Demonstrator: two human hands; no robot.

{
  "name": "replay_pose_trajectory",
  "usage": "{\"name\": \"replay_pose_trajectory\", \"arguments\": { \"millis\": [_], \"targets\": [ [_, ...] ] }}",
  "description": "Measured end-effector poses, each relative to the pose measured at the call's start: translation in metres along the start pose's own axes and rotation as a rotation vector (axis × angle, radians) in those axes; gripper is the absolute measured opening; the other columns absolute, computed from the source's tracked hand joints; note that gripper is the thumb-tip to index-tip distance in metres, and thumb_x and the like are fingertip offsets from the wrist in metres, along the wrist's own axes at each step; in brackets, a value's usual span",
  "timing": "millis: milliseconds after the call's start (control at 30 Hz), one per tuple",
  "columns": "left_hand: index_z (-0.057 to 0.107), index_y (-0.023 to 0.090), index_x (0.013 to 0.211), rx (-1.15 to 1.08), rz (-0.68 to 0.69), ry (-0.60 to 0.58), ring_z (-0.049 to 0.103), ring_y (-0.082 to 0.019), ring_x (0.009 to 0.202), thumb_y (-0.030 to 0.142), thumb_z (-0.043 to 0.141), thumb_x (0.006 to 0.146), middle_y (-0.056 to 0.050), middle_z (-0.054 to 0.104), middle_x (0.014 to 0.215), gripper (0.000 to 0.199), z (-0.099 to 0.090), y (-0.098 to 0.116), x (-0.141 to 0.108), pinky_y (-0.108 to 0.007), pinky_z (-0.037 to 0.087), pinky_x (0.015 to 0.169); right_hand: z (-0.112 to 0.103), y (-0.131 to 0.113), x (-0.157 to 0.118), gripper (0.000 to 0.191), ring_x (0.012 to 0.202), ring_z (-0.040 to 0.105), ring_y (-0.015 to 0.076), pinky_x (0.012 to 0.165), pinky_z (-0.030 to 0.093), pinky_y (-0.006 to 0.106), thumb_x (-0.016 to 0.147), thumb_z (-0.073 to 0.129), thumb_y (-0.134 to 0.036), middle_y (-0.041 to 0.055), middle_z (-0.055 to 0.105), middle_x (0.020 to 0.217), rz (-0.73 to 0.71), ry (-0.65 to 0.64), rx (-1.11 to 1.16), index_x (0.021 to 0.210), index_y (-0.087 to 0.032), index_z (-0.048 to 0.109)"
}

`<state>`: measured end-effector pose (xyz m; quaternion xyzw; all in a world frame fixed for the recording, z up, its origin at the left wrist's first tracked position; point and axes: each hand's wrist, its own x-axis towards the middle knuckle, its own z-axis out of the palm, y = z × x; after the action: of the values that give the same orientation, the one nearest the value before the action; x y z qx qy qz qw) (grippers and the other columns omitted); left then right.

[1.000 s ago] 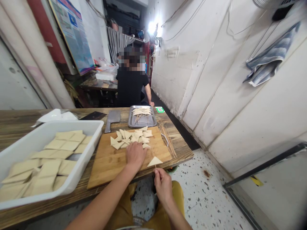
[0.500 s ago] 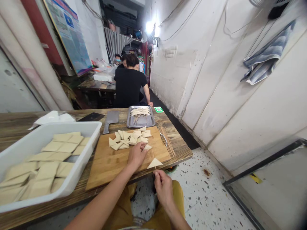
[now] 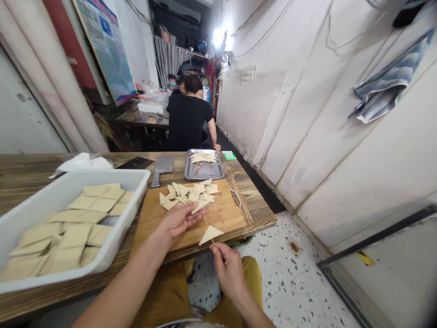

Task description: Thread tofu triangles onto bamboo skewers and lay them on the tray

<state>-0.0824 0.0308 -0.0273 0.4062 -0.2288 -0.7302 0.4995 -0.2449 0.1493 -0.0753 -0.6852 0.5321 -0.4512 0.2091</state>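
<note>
My right hand (image 3: 227, 264) pinches a thin wooden skewer (image 3: 205, 219) near its lower end. A pale tofu triangle (image 3: 211, 234) is threaded on that skewer, just above my fingers. Over the wooden cutting board (image 3: 153, 237), my left hand (image 3: 180, 218) holds another tofu triangle (image 3: 200, 207) between thumb and fingers. The skewer's upper end reaches up to this piece; whether it has pierced it I cannot tell. Behind my left hand lies a loose pile of tofu triangles (image 3: 184, 190) on the board.
At left stands a white plastic tub (image 3: 131, 200) of square tofu slices (image 3: 73, 239). A cleaver (image 3: 163, 168) lies behind the board, beside a metal tray (image 3: 205, 175) of skewered pieces. Loose skewers (image 3: 244, 200) lie at right. A person in black (image 3: 189, 118) sits beyond the table.
My left hand has picked up a tofu triangle at the pile and brought it to the skewer's upper end. My right hand has shifted slightly left, tilting the skewer. The view has turned slightly left.
</note>
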Motion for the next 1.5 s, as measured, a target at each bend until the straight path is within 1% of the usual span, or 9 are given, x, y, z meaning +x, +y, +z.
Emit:
{"name": "replay_pose_trajectory", "arguments": {
  "millis": [133,433,567,767,900,1033,1167,1300,1500],
  "targets": [
    [0.058,0.010,0.081,-0.011,0.012,0.001,0.070,-0.020,0.078,0.003,0.057,0.080,-0.011,0.071,0.085,0.008,0.000,0.002,-0.003,-0.024,0.059,0.060,0.001,-0.001,0.000,0.030,0.065,0.059,0.0143,0.060,0.040,0.021,0.093,0.040,-0.025,0.0033,0.067,0.074,0.002,-0.014,0.003,0.085,-0.016,0.068],
    [0.057,0.010,0.079,-0.018,0.021,-0.012,0.071,-0.023,0.079,0.001,0.056,0.080,-0.009,0.070,0.081,0.009,0.000,0.002,-0.005,-0.027,0.060,0.061,0.002,-0.003,0.002,0.029,0.067,0.061,0.0147,0.061,0.041,0.021,0.093,0.041,-0.025,0.0041,0.068,0.075,0.008,-0.024,0.033,0.086,-0.016,0.068],
    [0.057,0.009,0.079,-0.017,0.023,-0.017,0.071,-0.024,0.079,0.001,0.056,0.080,-0.010,0.070,0.081,0.008,-0.001,0.001,-0.004,-0.027,0.060,0.062,0.002,-0.002,0.002,0.029,0.068,0.061,0.0146,0.062,0.041,0.021,0.093,0.041,-0.026,0.0040,0.068,0.075,0.006,-0.026,0.041,0.085,-0.016,0.068],
    [0.058,0.009,0.079,-0.006,0.020,-0.024,0.070,-0.024,0.080,0.001,0.056,0.080,-0.010,0.070,0.080,0.008,0.001,-0.001,-0.006,-0.027,0.060,0.065,0.003,-0.002,0.002,0.031,0.064,0.059,0.0143,0.059,0.040,0.021,0.093,0.040,-0.027,0.0041,0.067,0.073,0.008,-0.010,0.024,0.085,-0.016,0.067],
    [0.059,0.009,0.082,0.036,0.012,-0.021,0.070,-0.022,0.080,0.003,0.055,0.081,-0.013,0.070,0.082,0.007,0.003,-0.003,-0.007,-0.028,0.059,0.067,0.004,-0.002,0.003,0.031,0.064,0.060,0.0149,0.059,0.041,0.021,0.093,0.040,-0.027,0.0049,0.068,0.073,0.009,0.009,0.016,0.088,-0.015,0.068],
    [0.060,0.007,0.086,0.086,0.015,-0.020,0.070,-0.021,0.078,0.004,0.056,0.082,-0.015,0.071,0.083,0.007,0.002,-0.006,-0.009,-0.030,0.059,0.069,0.004,-0.004,0.003,0.030,0.065,0.061,0.0151,0.060,0.042,0.021,0.093,0.040,-0.027,0.0049,0.068,0.074,-0.011,0.024,0.019,0.086,-0.016,0.068],
    [0.061,0.006,0.088,0.095,0.015,-0.037,0.070,-0.022,0.080,0.003,0.056,0.082,-0.017,0.071,0.086,0.008,0.003,-0.008,-0.012,-0.031,0.059,0.071,0.005,-0.002,0.003,0.031,0.065,0.061,0.0153,0.061,0.043,0.022,0.093,0.040,-0.027,0.0045,0.067,0.073,-0.024,0.026,0.022,0.084,-0.016,0.067],
    [0.061,0.006,0.088,0.088,0.000,-0.052,0.070,-0.022,0.083,0.003,0.056,0.082,-0.018,0.071,0.088,0.009,0.006,-0.010,-0.016,-0.031,0.059,0.072,0.008,0.003,0.002,0.031,0.065,0.061,0.0154,0.061,0.043,0.022,0.093,0.039,-0.027,0.0044,0.067,0.074,-0.023,0.043,0.002,0.087,-0.017,0.067],
    [0.063,0.009,0.083,0.020,0.024,-0.040,0.070,-0.020,0.077,0.007,0.058,0.082,-0.012,0.071,0.082,0.006,0.011,-0.011,-0.020,-0.028,0.059,0.066,0.009,0.002,0.003,0.033,0.062,0.058,0.0150,0.059,0.042,0.022,0.094,0.037,-0.027,0.0036,0.065,0.070,-0.061,0.048,-0.039,0.083,-0.018,0.066]
  ]
}}
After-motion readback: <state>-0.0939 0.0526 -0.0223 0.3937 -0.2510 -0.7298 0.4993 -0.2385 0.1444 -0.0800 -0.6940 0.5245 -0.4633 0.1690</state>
